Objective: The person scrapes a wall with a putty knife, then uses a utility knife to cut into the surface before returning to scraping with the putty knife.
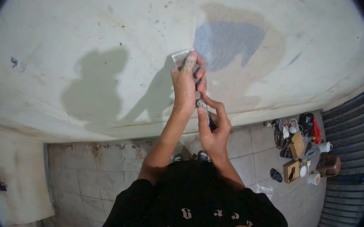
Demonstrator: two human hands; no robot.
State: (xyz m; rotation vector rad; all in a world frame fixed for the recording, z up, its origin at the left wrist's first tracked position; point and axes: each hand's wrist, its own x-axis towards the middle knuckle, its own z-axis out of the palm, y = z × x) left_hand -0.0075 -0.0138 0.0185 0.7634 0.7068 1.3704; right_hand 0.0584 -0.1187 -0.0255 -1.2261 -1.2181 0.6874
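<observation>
My left hand (184,84), smeared with pale putty on the thumb, is closed around a putty knife. The knife's wide flat blade (179,57) is at the wall, just left of a grey-blue patch (227,42). Below it, my right hand (215,130) grips a narrow tool (201,104) with a dark handle and a putty-smeared end, close under the left hand. Its exact kind is partly hidden by my fingers.
The pale wall (136,12) has stains, cracks and a small gouge (14,61). On the tiled floor (107,161) at the right lie cardboard boxes (296,145), cables, cups, a sandal (276,175) and a brown container (328,165). A ribbed shutter (353,140) stands at the far right.
</observation>
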